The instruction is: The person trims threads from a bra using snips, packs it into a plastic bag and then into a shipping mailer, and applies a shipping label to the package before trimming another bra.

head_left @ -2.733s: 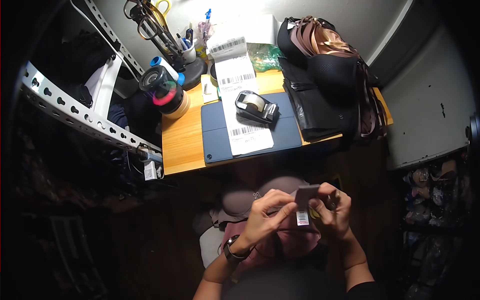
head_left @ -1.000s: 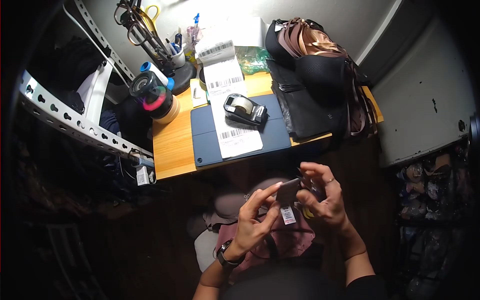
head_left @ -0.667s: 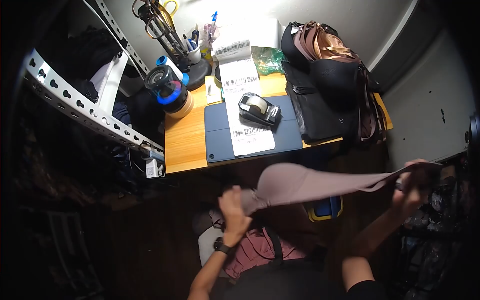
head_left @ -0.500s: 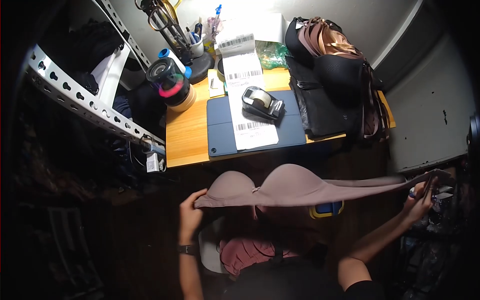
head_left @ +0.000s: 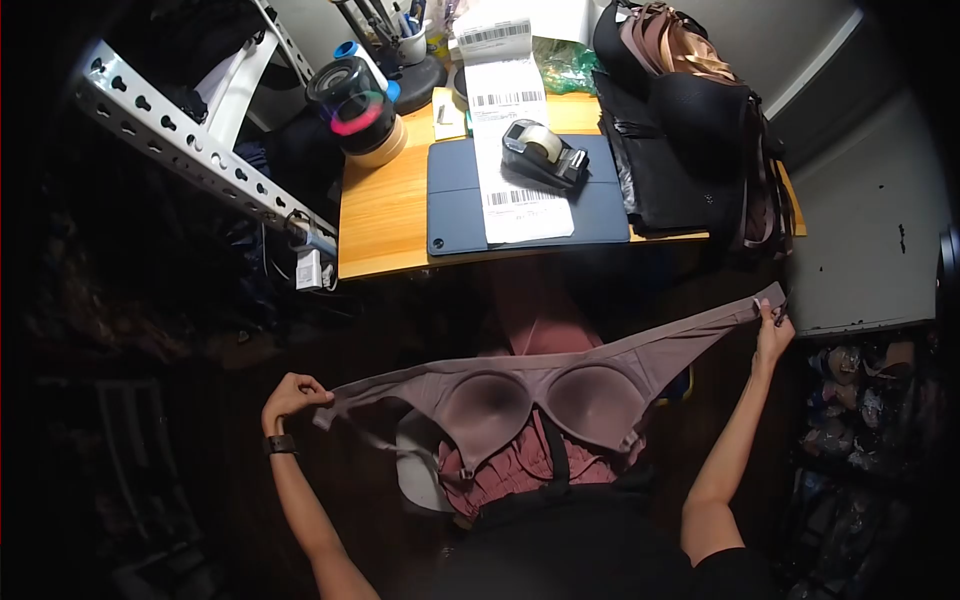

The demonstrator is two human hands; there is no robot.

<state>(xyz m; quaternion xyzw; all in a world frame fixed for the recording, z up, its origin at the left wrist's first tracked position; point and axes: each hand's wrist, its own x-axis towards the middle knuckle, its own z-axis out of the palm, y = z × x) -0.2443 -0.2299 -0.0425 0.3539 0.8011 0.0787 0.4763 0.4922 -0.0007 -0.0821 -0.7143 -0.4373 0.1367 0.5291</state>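
One mauve bra point(head_left: 540, 377) is held stretched between two hands, in front of the wooden surface point(head_left: 385, 215).
One band end is pinched by the closed fingers point(head_left: 312, 386) of the left hand point(head_left: 293, 397), the other end by those of the right hand point(head_left: 772, 338). By its two cups point(head_left: 595, 402), the pink cloth point(head_left: 500, 482) is partly covered. On the surface, one blue case point(head_left: 602, 215) is crossed by one label strip point(head_left: 512, 118); three barcodes point(head_left: 495, 32) can be counted, and the strip is partly hidden under one tape dispenser point(head_left: 545, 158). At right, bras point(head_left: 702, 110) are piled, their number unclear.
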